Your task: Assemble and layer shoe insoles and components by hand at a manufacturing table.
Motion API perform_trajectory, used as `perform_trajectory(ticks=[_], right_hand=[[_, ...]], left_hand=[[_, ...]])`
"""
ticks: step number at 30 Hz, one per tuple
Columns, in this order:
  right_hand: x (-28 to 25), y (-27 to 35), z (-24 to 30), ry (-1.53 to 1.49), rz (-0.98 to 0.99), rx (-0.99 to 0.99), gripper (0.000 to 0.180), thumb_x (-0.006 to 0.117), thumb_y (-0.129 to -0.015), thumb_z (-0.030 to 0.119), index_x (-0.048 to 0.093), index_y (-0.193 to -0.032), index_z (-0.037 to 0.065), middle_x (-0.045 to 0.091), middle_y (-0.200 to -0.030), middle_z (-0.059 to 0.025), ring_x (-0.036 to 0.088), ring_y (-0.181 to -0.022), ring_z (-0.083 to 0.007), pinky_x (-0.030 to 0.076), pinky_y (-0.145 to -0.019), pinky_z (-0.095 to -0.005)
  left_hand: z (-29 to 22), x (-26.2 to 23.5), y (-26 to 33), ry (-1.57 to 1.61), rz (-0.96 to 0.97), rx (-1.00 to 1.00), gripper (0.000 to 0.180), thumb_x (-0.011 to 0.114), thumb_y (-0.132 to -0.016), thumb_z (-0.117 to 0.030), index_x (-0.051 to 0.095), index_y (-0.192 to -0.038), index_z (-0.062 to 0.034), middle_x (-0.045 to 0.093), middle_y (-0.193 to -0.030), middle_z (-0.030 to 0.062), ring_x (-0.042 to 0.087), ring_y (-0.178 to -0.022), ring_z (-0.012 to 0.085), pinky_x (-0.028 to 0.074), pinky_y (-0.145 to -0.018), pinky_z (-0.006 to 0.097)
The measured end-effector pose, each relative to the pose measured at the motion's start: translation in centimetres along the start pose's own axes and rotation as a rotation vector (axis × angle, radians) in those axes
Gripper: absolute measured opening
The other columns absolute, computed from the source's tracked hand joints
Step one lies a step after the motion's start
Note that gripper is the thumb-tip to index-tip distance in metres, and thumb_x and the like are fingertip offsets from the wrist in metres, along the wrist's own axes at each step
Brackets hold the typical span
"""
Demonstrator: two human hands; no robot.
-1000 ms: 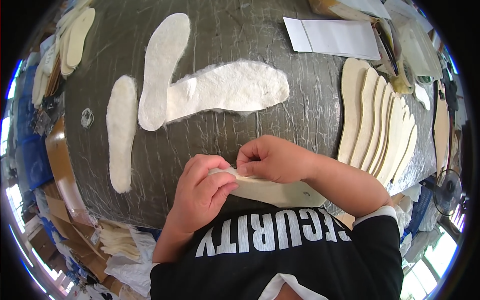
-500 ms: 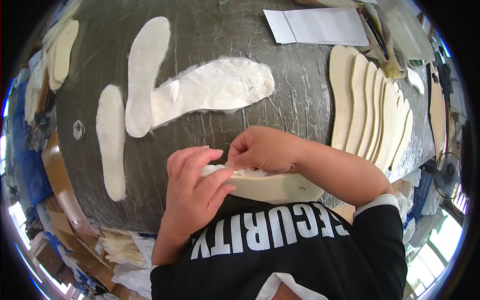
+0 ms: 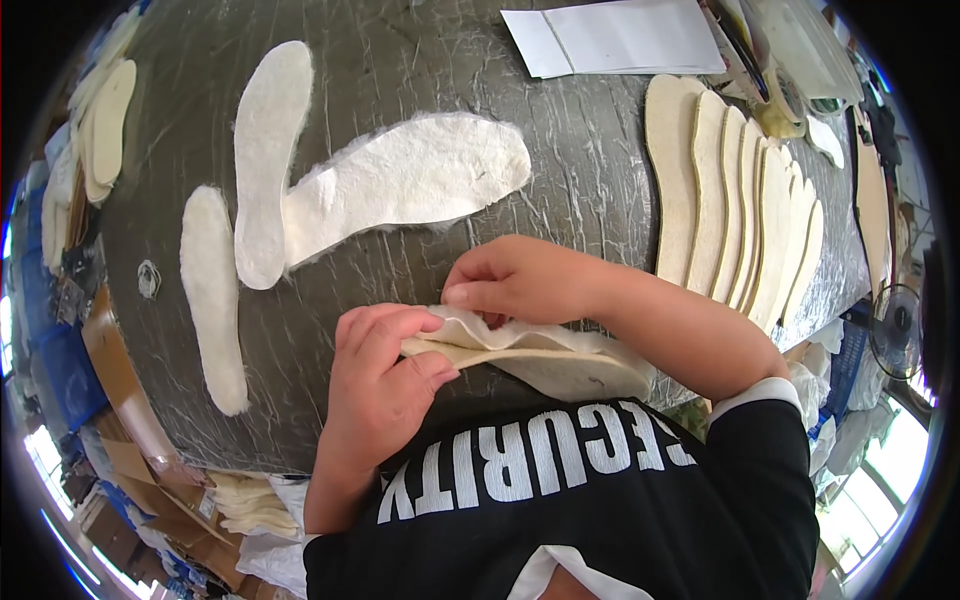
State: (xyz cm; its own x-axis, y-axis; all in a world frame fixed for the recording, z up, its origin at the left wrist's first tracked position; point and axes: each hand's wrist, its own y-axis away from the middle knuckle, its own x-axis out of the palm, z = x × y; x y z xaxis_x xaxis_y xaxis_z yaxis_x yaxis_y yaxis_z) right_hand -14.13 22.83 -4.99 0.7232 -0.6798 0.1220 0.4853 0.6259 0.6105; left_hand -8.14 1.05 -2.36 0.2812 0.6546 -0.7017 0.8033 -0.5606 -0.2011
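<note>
Far left of the bench (image 3: 600,190), which is covered in wrinkled grey film: a narrow white fleece insole (image 3: 214,296) lies flat, with a longer fleece insole (image 3: 268,160) just to its right, overlapping the heel end of a broad fleece piece (image 3: 410,180) that runs rightward.

Centre, at the near bench edge: left hand (image 3: 380,385) is closed around the toe end of a tan insole board (image 3: 545,362), thumb on top, fingers curled beneath. A white fleece layer (image 3: 480,328) sits on the board. Right hand (image 3: 510,282) is pinched shut on the fleece edge, fingertips touching the layer just above the left thumb.

Change against the two earlier frames: both hands have drifted slightly right and closer together; the fleece edge is now lifted a little clear of the board at the toe. Judgement: the layer is being aligned or pressed onto the board, toe end first; the heel end is not yet pressed down.

Right: a fanned row of tan insole boards (image 3: 740,210) lies flat. Top: white paper sheets (image 3: 610,35).
</note>
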Motion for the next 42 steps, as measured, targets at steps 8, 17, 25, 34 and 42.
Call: perform_trajectory(ticks=[8,17,25,34,42], right_hand=[[-0.1,6.7,-1.4,0.411,-0.174,-0.185,0.044,0.08,-0.073,0.015,0.057,-0.109,0.003,0.063,-0.094,-0.011,0.062,-0.088,-0.028,0.05,-0.077,-0.0373],[3.8,6.8,-3.6,0.676,-0.383,-0.556,0.021,0.073,-0.073,0.012,0.063,-0.092,0.009,0.057,-0.096,-0.0089,0.061,-0.088,-0.0293,0.05,-0.075,-0.0403],[5.9,3.6,-2.7,0.798,-0.28,-0.816,0.019,0.073,-0.07,0.023,0.067,-0.086,0.015,0.054,-0.102,-0.0066,0.051,-0.103,-0.027,0.04,-0.09,-0.0398],[7.6,2.5,-3.3,0.63,-0.459,-0.779,0.036,0.078,-0.066,0.008,0.06,-0.098,0.006,0.053,-0.1,-0.0105,0.052,-0.094,-0.0321,0.047,-0.083,-0.0411],[8.0,4.2,-3.6,0.652,-0.48,-0.684,0.024,0.073,-0.069,0.009,0.059,-0.088,0.004,0.057,-0.1,-0.0116,0.054,-0.097,-0.031,0.046,-0.086,-0.0402]], left_hand=[[0.6,-1.3,0.1,0.053,0.122,-0.081,0.02,0.075,-0.069,-0.002,0.063,-0.084,-0.0028,0.062,-0.103,0.0115,0.059,-0.092,0.0305,0.047,-0.079,0.038],[2.4,-1.6,-1.9,0.437,0.598,-0.373,0.023,0.07,-0.079,-0.004,0.065,-0.1,0.0018,0.063,-0.095,0.0118,0.062,-0.077,0.0213,0.05,-0.067,0.031],[2.8,1.9,-0.8,0.537,0.567,-0.479,0.013,0.063,-0.078,0.0,0.066,-0.091,0.0015,0.069,-0.086,0.0151,0.067,-0.079,0.0255,0.051,-0.07,0.034],[4.0,2.2,-1.7,0.666,0.605,-0.673,0.018,0.063,-0.081,0.003,0.069,-0.097,0.0016,0.071,-0.092,0.0044,0.063,-0.086,0.0088,0.052,-0.076,0.027],[3.5,3.7,-1.8,0.625,0.604,-0.653,0.009,0.066,-0.084,-0.006,0.068,-0.088,0.002,0.068,-0.077,0.0066,0.059,-0.069,0.0106,0.049,-0.063,0.029]])
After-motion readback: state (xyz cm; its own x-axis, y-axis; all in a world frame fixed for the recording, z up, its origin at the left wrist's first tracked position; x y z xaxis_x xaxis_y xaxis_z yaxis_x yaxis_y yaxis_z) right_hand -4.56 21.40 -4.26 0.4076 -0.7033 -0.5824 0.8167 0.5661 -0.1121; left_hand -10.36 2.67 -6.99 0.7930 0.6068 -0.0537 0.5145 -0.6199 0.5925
